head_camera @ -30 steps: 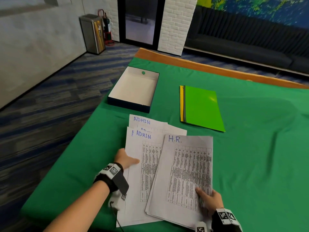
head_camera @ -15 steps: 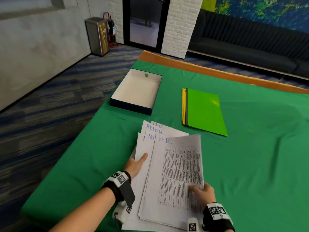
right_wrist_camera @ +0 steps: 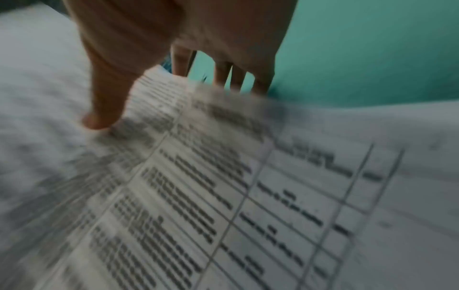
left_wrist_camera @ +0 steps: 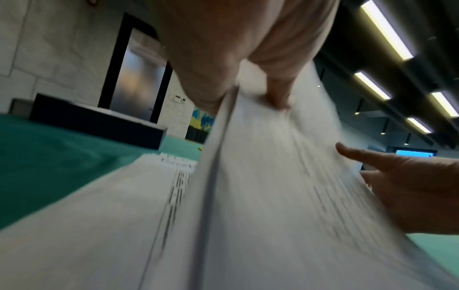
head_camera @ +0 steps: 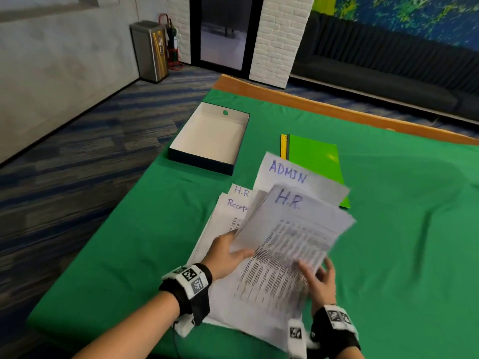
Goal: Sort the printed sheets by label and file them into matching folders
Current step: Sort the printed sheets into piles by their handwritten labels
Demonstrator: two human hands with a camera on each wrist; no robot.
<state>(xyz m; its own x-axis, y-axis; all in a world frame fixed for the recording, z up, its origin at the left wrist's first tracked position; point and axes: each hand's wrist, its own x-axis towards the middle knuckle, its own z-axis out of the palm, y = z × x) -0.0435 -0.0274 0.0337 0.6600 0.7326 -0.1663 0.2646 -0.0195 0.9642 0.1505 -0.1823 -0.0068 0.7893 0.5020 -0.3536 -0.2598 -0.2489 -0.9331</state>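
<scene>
A bundle of printed sheets is lifted and tilted over the green table, blurred by motion. An H.R. sheet [head_camera: 290, 229] is on top and an ADMIN sheet [head_camera: 293, 174] fans out behind it. My left hand [head_camera: 228, 252] grips the bundle's left edge, thumb on top [left_wrist_camera: 275, 98]. My right hand [head_camera: 320, 281] pinches the near right edge, its thumb [right_wrist_camera: 99, 117] on the print and its fingers behind the edge. More sheets [head_camera: 233, 206], labelled H.R. and Recep, lie flat beneath. A green folder [head_camera: 316, 161] lies on a yellow one [head_camera: 283, 146] beyond the sheets.
An open dark box [head_camera: 202, 161] with a white inside stands at the far left of the green-covered table [head_camera: 401, 229]. The table's left edge drops to carpet. A metal bin [head_camera: 151, 53] stands by the far wall.
Both hands have raised the top bundle off the pile and swung it right. The H.R. and Recep sheets beneath it have come into sight, and the ADMIN sheet has fanned out.
</scene>
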